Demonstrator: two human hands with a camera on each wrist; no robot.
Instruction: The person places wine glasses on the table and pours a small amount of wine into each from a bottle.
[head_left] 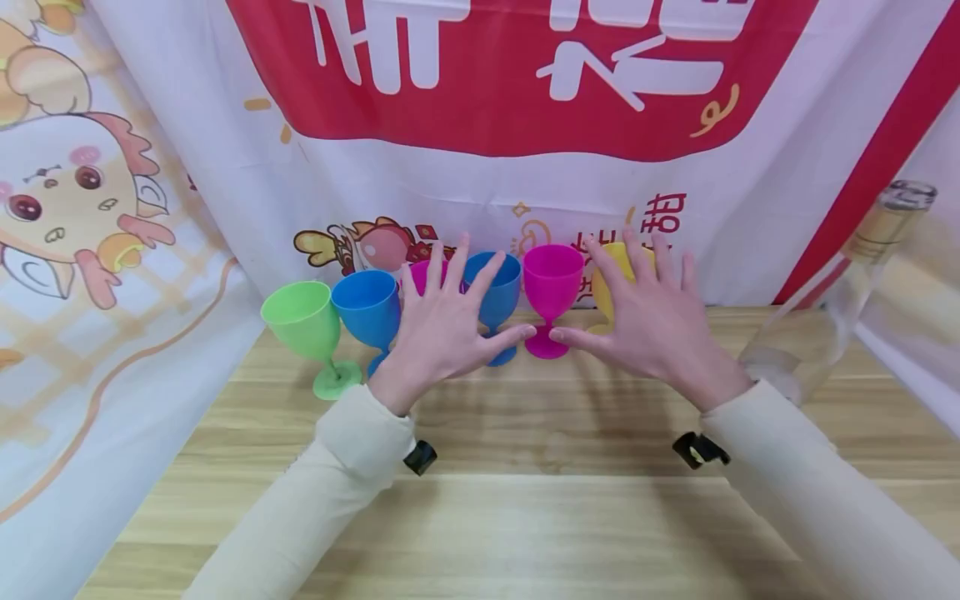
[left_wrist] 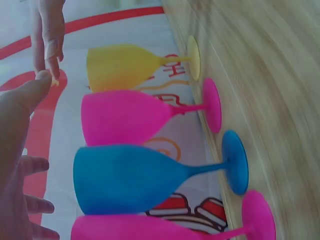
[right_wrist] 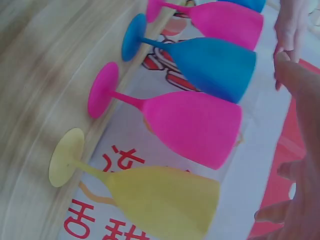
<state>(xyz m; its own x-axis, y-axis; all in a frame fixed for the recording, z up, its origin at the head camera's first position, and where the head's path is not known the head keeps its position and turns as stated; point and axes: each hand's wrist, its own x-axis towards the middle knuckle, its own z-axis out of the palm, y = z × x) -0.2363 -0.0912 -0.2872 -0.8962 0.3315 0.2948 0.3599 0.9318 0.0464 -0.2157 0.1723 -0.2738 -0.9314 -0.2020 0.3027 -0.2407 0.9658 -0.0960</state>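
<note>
My left hand hovers with fingers spread above the row of plastic goblets, hiding part of a pink goblet. Spread the same way, my right hand is over the yellow goblet at the row's right end. Both hands hold nothing, and their thumbs point toward each other. Between them stand a blue goblet and another pink goblet. At the left end are a green goblet and a second blue goblet. All the goblets are upright.
A clear glass bottle stands right of my right hand. Behind the goblets hangs a white cloth with red print, and a patterned cloth lines the left side. The table has a wood-grain top.
</note>
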